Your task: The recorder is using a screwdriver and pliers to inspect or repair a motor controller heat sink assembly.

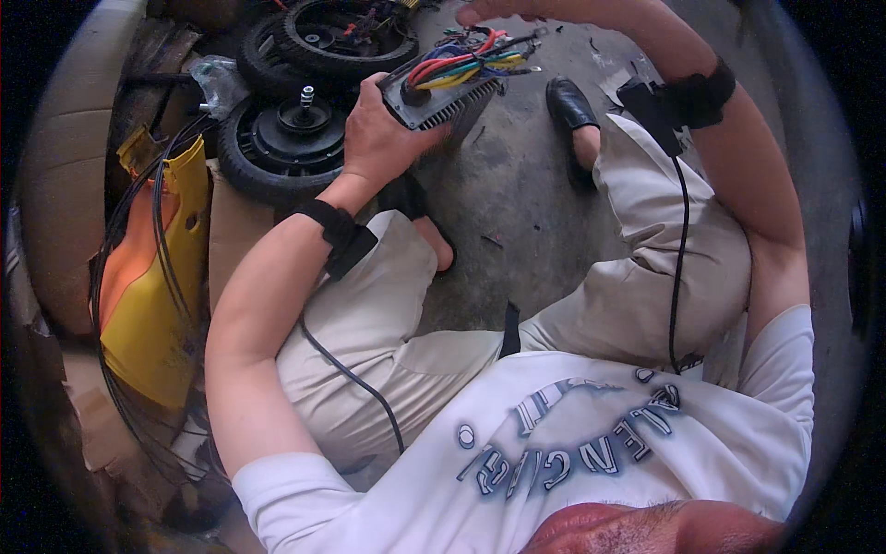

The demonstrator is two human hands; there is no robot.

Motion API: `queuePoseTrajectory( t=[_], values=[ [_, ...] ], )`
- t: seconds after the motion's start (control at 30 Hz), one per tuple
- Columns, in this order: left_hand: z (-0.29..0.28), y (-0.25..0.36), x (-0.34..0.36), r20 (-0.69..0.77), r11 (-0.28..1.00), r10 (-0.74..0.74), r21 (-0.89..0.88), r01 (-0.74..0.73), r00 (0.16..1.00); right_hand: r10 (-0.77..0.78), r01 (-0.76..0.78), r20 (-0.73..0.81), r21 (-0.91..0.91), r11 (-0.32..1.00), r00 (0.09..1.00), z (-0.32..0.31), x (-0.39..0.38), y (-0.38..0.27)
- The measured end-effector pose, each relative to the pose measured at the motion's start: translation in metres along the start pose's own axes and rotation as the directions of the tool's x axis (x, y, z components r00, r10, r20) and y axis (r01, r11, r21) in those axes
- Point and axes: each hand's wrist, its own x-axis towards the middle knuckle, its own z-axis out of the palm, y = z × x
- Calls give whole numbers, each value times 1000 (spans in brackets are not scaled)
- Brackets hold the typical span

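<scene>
My left hand (pixel 380 138) is closed round a motor controller (pixel 443 106), a grey metal box with cooling fins along its side. It is held up in front of me over the floor. Thick red, blue, green and yellow wires (pixel 475 65) come out of a black grommet on its end face, with bare lugs at some tips. Beyond these wires, at the upper edge, is my right hand (pixel 503 9). Most of it is cut off by the picture's edge, so its grip is hidden. Black straps circle both my wrists.
Black-tyred wheels (pixel 277 152) lie stacked at the upper left, one with a hub motor and upright axle. Nearer stands a yellow-orange panel (pixel 161 286) draped with black cables, beside cardboard (pixel 69 166). Thin cables run along my arms. My shoes (pixel 570 103) rest on the concrete floor.
</scene>
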Motion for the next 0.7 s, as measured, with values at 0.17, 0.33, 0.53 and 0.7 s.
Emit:
queuePoseTrajectory(
  t=[0.17,0.33,0.53,0.7],
  values=[
    [1,-20,-1,-88,995,-92,-31,90,992,231,-214,354,-88,973,906,-15,-15,-35],
    [4,-40,3,-144,990,-99,-110,83,985,210,-176,356,-124,976,910,-9,-8,-31],
    [-3,-15,-12,-128,973,-230,-6,231,965,183,-184,246,-18,983,952,-1,-8,-30],
    [10,-56,-12,-210,965,-257,-102,241,943,201,-217,199,61,974,959,9,-6,-55]
  ],
)
